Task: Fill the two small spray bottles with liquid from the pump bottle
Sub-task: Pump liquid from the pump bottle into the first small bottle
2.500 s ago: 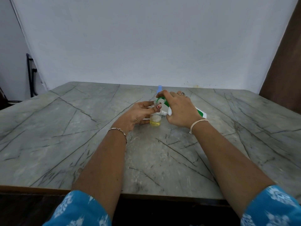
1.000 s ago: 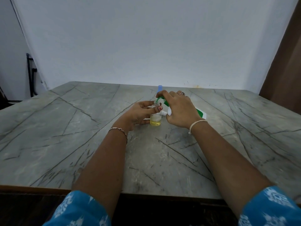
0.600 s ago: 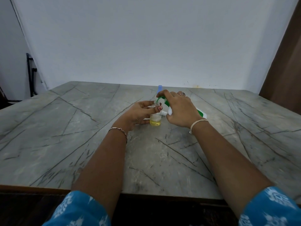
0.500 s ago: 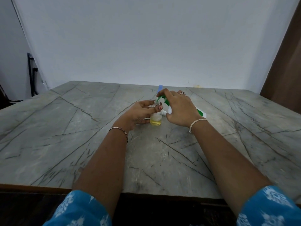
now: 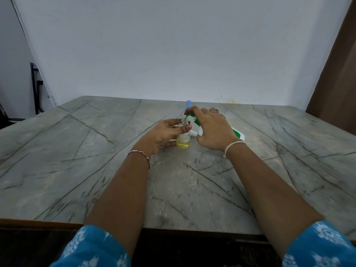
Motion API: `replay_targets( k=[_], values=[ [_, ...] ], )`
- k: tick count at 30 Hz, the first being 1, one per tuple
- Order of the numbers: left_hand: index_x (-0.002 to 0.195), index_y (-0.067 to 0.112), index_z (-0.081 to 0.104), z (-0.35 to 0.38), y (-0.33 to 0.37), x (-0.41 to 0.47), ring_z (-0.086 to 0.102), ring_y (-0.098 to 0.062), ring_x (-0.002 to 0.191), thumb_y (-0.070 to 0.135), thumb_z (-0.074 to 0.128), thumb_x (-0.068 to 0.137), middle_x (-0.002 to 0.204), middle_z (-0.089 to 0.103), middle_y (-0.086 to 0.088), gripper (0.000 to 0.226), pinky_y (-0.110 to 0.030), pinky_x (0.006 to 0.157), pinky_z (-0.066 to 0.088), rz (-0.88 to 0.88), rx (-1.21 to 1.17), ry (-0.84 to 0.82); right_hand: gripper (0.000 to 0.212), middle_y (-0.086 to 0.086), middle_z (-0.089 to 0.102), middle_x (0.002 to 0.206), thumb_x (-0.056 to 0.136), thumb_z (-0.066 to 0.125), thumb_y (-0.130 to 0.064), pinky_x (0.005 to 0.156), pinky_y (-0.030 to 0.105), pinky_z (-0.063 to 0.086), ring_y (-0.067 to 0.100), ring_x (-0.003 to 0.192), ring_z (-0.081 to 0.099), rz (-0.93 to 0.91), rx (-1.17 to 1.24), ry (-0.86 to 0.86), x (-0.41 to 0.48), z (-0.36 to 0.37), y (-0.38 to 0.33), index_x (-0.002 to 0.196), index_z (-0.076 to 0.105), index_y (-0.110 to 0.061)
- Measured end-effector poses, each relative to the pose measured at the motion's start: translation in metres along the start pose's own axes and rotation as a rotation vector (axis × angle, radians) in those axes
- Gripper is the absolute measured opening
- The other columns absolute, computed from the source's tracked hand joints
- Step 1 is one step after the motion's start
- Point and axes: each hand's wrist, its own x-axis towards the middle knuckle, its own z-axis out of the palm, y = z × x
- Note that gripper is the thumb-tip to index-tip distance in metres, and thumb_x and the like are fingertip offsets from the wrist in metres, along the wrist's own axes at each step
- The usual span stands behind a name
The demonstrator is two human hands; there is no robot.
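Grey veined surface: toward its far edge, the left hand curls its fingers round the neck of the small spray bottle. The bottle is likely light and tippy, so it is best steadied there. The right hand grips the tilted pump bottle.

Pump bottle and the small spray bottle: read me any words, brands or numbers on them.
No text can be read.
pump bottle: green-and-white label, mostly hidden under the right hand; the part showing is too blurred.
spray bottle: clear, with yellow liquid; no print visible.
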Motion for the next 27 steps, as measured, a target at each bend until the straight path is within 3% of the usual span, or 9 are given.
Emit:
replay_targets(
  k=[4,8,12,19,23,27],
  values=[
    [0.126,0.016,0.062,0.0004,0.0005,-0.0006,0.068,-0.016,0.101,0.027,0.076,0.081,0.116,0.071,-0.002,0.049,-0.026,0.076,0.057,0.006,-0.007,-0.009,0.067,0.002,0.058,0.103,0.069,0.063,-0.022,0.081,0.043,0.047,0.03,0.095,0.052,0.001,-0.012,0.005,0.0011,0.0004,-0.0025,0.129,0.036,-0.032],
    [0.126,0.016,0.063,0.0007,0.0012,-0.0023,0.068,-0.014,0.098,0.027,0.076,0.081,0.116,0.071,-0.003,0.048,-0.023,0.071,0.057,0.003,-0.026,-0.005,0.074,0.001,0.052,0.092,0.072,0.062,-0.023,0.08,0.044,0.048,0.03,0.093,0.052,-0.019,-0.061,0.001,-0.0025,-0.0002,0.0,0.139,0.032,-0.035],
    [0.126,0.016,0.062,0.0009,0.0008,-0.0015,0.067,-0.018,0.106,0.027,0.076,0.081,0.118,0.07,-0.004,0.049,-0.028,0.082,0.057,-0.001,-0.021,-0.003,0.077,-0.003,0.044,0.087,0.073,0.061,-0.023,0.079,0.043,0.048,0.03,0.091,0.051,-0.031,-0.063,-0.004,-0.0044,-0.0006,0.0021,0.141,0.029,-0.037],
    [0.127,0.017,0.062,-0.0009,0.0002,0.0014,0.066,-0.021,0.11,0.027,0.077,0.079,0.119,0.069,-0.004,0.051,-0.034,0.09,0.055,-0.014,-0.013,0.0,0.066,0.003,0.058,0.102,0.069,0.064,-0.023,0.081,0.045,0.048,0.029,0.094,0.052,0.006,-0.039,0.003,0.0014,0.0002,-0.0029,0.128,0.036,-0.031],
    [0.127,0.016,0.062,-0.0003,-0.0002,0.002,0.066,-0.022,0.11,0.027,0.077,0.079,0.12,0.069,-0.005,0.051,-0.036,0.092,0.055,-0.021,-0.023,0.003,0.068,0.004,0.057,0.101,0.07,0.064,-0.024,0.082,0.045,0.048,0.03,0.097,0.052,0.0,-0.069,0.006,0.0007,0.0006,-0.0041,0.131,0.036,-0.031],
    [0.127,0.014,0.061,0.0002,0.0,0.0013,0.067,-0.02,0.107,0.026,0.076,0.08,0.12,0.069,-0.005,0.05,-0.028,0.078,0.059,-0.023,-0.052,-0.002,0.079,0.001,0.048,0.09,0.074,0.061,-0.023,0.08,0.042,0.047,0.028,0.093,0.05,-0.024,-0.088,-0.009,-0.004,-0.0003,0.0009,0.143,0.028,-0.038]
  ],
)
